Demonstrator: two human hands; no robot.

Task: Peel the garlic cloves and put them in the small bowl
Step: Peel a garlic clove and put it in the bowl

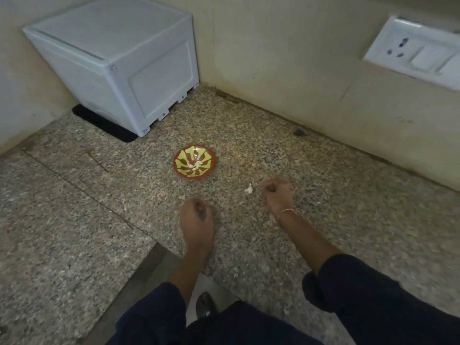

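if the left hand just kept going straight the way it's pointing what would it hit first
Most likely the small bowl: the left hand points away from the person, and the bowl sits straight ahead of it on the counter. The hand's height is unclear, so it might pass over the rim.

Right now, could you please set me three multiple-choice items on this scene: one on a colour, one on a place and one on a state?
1. The small bowl is: A blue and white; B red and yellow-green; C black.
2. The loose garlic piece lies: A in the small bowl; B on a plate; C on the counter by the right hand.
3. The left hand and right hand have fingers: A curled; B spread flat; C out of view.
Answers: B, its pattern shows both colours; C, it sits on the counter beside the right hand; A, both hands curl.
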